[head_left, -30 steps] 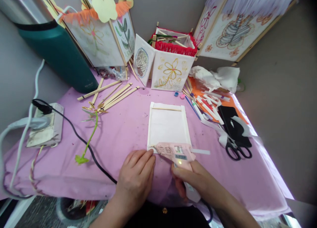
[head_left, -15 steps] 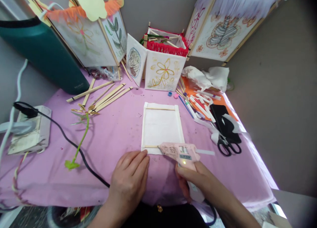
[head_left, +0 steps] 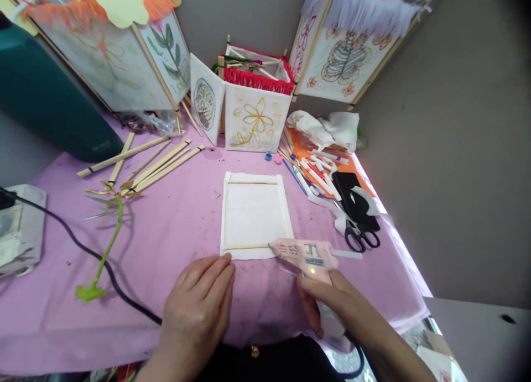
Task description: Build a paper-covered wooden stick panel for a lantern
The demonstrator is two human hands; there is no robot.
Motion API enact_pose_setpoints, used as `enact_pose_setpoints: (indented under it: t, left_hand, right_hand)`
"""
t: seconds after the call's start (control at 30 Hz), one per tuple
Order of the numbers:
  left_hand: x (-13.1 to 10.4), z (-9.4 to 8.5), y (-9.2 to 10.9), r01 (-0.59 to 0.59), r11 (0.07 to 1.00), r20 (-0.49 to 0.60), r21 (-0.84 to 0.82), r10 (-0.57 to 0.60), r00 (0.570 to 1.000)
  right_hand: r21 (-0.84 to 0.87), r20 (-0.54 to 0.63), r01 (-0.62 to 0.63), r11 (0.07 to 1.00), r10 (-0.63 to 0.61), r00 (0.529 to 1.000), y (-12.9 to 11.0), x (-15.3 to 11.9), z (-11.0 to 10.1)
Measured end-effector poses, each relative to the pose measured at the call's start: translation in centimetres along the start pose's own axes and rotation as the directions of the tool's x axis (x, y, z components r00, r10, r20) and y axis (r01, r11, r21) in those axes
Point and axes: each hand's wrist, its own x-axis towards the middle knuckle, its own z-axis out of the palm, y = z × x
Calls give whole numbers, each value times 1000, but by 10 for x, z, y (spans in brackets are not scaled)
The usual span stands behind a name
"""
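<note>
A white fabric panel (head_left: 257,213) with folded edges lies flat on the pink tablecloth. Thin wooden sticks run along its top and bottom edges. My right hand (head_left: 327,302) is wrapped round the handle of a pink glue gun (head_left: 301,255), whose nozzle touches the right end of the bottom stick (head_left: 248,246). A glue stick pokes out of the gun's back. My left hand (head_left: 203,302) lies with its fingers stretched out, the fingertips at the panel's lower left corner.
Wooden sticks (head_left: 161,166) and a green plastic stem (head_left: 112,244) lie left, beside a black cable (head_left: 78,241). Scissors (head_left: 362,239), a black phone (head_left: 354,199) and markers (head_left: 317,174) are at the right. Decorated fabric lanterns (head_left: 258,116) and a teal bottle (head_left: 53,94) stand behind.
The nozzle has moved right along the bottom stick to its right end. The whole view has shifted, so the things on the table appear farther left.
</note>
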Motion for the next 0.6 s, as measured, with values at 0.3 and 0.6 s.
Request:
enact_pose_setpoints:
  t: [0.3, 0.6]
  left_hand:
    - [2, -1, -1, -29, 1000, 3, 4, 29, 1000]
    - [-1, -2, -1, -28, 999, 26, 19, 27, 999]
  right_hand:
    - [38, -95, -66, 997, 69, 993, 11, -9, -8]
    - [88, -172, -55, 995, 70, 983, 14, -14, -12]
